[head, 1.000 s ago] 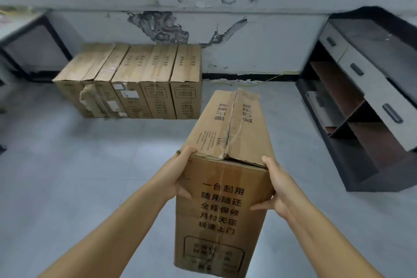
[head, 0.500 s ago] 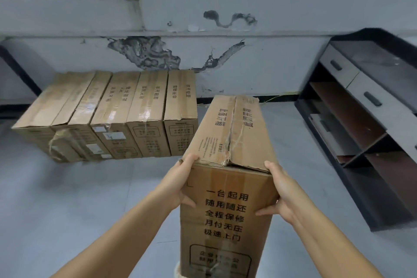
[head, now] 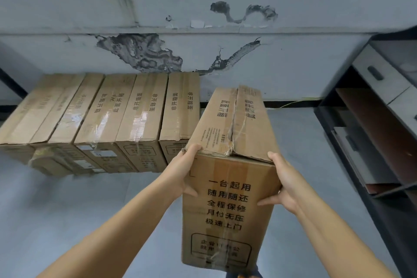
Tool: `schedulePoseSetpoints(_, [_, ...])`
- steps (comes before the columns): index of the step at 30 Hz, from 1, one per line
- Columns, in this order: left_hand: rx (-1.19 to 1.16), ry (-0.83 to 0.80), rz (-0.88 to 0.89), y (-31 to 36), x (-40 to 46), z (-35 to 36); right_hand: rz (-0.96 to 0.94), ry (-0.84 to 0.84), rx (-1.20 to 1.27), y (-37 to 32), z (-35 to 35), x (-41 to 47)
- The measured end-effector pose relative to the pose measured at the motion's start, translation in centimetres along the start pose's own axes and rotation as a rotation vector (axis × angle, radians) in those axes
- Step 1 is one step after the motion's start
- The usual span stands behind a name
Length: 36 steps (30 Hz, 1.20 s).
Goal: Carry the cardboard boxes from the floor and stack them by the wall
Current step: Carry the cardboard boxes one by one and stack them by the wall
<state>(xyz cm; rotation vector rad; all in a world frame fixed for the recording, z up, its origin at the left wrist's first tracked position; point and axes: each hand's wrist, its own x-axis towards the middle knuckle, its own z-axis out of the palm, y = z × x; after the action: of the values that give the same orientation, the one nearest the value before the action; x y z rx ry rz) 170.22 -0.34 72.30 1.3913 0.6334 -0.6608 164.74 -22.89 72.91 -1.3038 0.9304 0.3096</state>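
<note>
I carry a tall cardboard box [head: 228,205] with black printed characters in front of me, off the floor. My left hand [head: 182,171] grips its upper left corner, fingers round the side and thumb on the near face. My right hand [head: 283,180] grips the upper right corner the same way. Its top flaps are taped and a little torn at the seam. A row of several like boxes [head: 126,117] stands side by side on the floor against the wall, just left of and beyond the held box.
The peeling grey wall [head: 270,56] runs across ahead, with a window at top left. A dark shelf unit [head: 372,137] with drawers stands at the right. Bare grey floor [head: 67,205] lies at the left and between the row and the unit.
I have come closer to the wall and the row of boxes, which now look larger. The held box stays in both hands in the same grip.
</note>
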Motion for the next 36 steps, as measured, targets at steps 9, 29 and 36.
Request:
schedulePoseSetpoints(9, [-0.117, 0.141, -0.051, 8.1, 14.6, 8.0, 0.018, -0.142, -0.158, -12.7, 0.6, 19.7])
schedulePoseSetpoints(29, [-0.501, 0.281, -0.441, -7.3, 41.4, 8.8, 0.181, -0.11, -0.27, 3.5, 3.3, 46.7])
schedulePoseSetpoints(36, [-0.902, 0.298, -0.329, 0.0, 46.8, 6.3, 0.109, -0.137, -0.267, -1.5, 8.4, 52.8])
